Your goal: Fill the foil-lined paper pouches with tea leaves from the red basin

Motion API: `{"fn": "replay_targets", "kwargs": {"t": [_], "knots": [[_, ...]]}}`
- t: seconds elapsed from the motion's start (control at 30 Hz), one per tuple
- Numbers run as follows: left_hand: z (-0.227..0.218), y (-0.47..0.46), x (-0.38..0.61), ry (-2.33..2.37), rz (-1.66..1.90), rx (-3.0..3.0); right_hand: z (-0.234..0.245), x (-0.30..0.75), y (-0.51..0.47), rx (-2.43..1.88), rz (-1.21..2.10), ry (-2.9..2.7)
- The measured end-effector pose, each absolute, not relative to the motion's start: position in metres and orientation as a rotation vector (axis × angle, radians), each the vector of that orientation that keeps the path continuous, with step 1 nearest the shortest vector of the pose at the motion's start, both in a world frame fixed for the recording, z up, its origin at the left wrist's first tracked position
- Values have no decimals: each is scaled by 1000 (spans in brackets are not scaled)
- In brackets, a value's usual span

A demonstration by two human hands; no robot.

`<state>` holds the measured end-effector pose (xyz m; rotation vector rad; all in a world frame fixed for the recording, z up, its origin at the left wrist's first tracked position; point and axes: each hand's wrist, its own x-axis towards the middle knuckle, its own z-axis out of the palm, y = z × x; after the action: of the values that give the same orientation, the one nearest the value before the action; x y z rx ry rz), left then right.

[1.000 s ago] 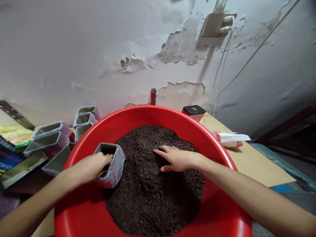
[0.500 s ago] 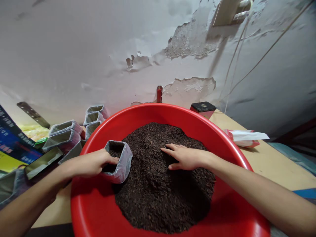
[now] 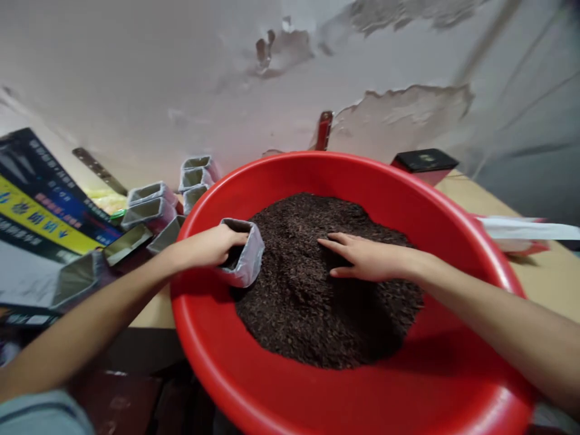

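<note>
A big red basin (image 3: pixel 496 257) holds a heap of dark, loose flakes that look like tea leaves (image 3: pixel 294 296). My left hand (image 3: pixel 212 244) grips a small square box lined with clear plastic (image 3: pixel 248 263) at the basin's left side. The fingers reach over the wall into its mouth, so their tips are hidden. The box is tilted, its inside dark. Over the middle of the heap, my right hand (image 3: pixel 360 257) is spread palm down with fingers apart and holds nothing. Whether its fingertips touch the flakes I cannot tell.
Several similar lined boxes (image 3: pixel 149 211) stand left of the basin, beside a printed carton (image 3: pixel 45 199). Behind the basin's right rim is a black-lidded red box (image 3: pixel 426 162). A red and white packet (image 3: pixel 521 232) lies on the table at right. A peeling wall (image 3: pixel 190 78) rises behind.
The view has tilted down and turned left, shifting everything right and up in the picture. My left hand reaches deeper into the box. The right hand stays over the heap.
</note>
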<state>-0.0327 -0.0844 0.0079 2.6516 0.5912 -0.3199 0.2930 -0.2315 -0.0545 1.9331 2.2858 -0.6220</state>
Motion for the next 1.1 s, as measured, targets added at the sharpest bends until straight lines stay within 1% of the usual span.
{"fn": "replay_targets", "kwargs": {"t": [0.07,0.17,0.23,0.3,0.37,0.43,0.6,0.77,0.87,1.0,1.1], "knots": [[12,-83,-34,652,-363,2625,-65,301,-230,1917,-610,2340],[34,-74,-35,693,-360,2606,-76,308,-226,1909,-606,2384],[51,-64,-30,827,-182,2628,-80,306,-224,1959,-581,2362],[58,-51,-18,999,109,2622,-83,298,-222,2054,-523,2294],[53,-37,-3,1098,334,2580,-87,287,-221,2124,-448,2213],[37,-25,11,1140,409,2530,-89,276,-221,2128,-379,2172],[-4,-7,13,1065,383,2331,-92,268,-220,2055,-200,2211],[-21,7,-1,1090,390,2205,-91,265,-229,1993,-93,2293],[-27,14,0,1096,403,2206,-92,262,-233,1957,-99,2353],[-29,17,5,1007,390,2178,-91,258,-227,1920,-251,2302],[-29,16,8,994,391,2199,-84,249,-221,1903,-290,2228]]}}
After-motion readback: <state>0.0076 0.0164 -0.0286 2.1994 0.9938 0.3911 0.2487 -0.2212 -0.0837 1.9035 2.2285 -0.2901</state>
